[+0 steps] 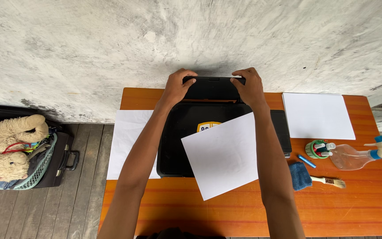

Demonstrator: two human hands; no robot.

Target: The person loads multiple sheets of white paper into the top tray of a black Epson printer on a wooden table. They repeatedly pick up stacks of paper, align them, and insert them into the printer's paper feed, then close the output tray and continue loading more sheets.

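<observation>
A black printer [177, 146] stands on an orange wooden table [244, 208], against a rough white wall. My left hand [178, 86] and my right hand [247, 86] both grip the raised black rear tray flap [212, 88] at the printer's back edge, one at each end. A white sheet of paper [222, 155] lies tilted across the printer's top and hangs over its front edge. Another white sheet [127, 141] lies under the printer's left side.
A stack of white paper [317, 115] lies at the back right. Near it are a small green holder with bottles [318, 149], a blue pen [307, 161], a blue cloth [300, 175], a paintbrush [330, 180] and a clear spray bottle [359, 156]. A basket with plush toys [12, 150] sits on the floor at left.
</observation>
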